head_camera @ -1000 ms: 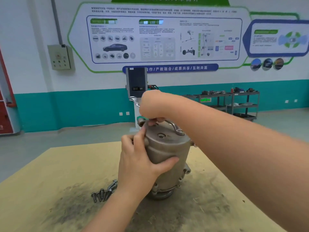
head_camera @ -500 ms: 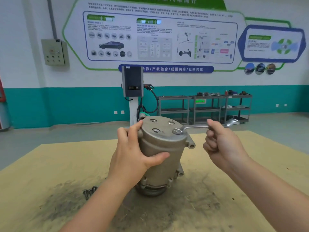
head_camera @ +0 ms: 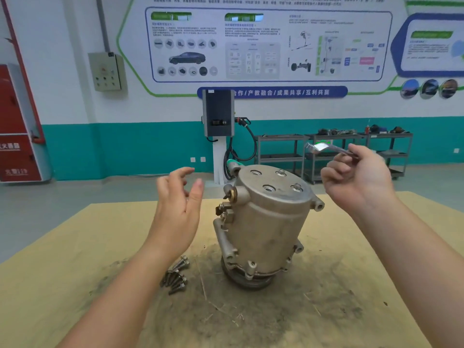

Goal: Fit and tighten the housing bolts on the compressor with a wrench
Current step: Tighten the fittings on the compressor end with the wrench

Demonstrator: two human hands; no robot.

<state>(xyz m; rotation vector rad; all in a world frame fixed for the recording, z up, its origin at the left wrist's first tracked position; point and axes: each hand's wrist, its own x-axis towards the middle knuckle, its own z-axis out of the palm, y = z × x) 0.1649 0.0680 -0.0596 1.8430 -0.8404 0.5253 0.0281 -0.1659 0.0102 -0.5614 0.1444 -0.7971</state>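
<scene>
The grey metal compressor (head_camera: 263, 222) stands upright on the yellow table (head_camera: 75, 247), tilted slightly. Two bolts (head_camera: 297, 187) sit in its top cover, beside two open holes. My left hand (head_camera: 179, 207) hovers to the left of the housing with fingers spread, touching nothing. My right hand (head_camera: 356, 179) is raised to the right of the top cover and pinches the wrench (head_camera: 324, 148), which is blurred and lifted clear of the bolts. Several loose bolts (head_camera: 177, 276) lie on the table at the compressor's lower left.
Dark grime and bits of straw cover the table around the compressor. Behind the table stand a charging post (head_camera: 218, 114) with a cable and grey metal shelves (head_camera: 334, 154) holding parts. A red cabinet (head_camera: 17, 121) is at the far left.
My left hand has let go of the housing and moved off to the left. My right hand has lifted the wrench off the top bolt and raised it.
</scene>
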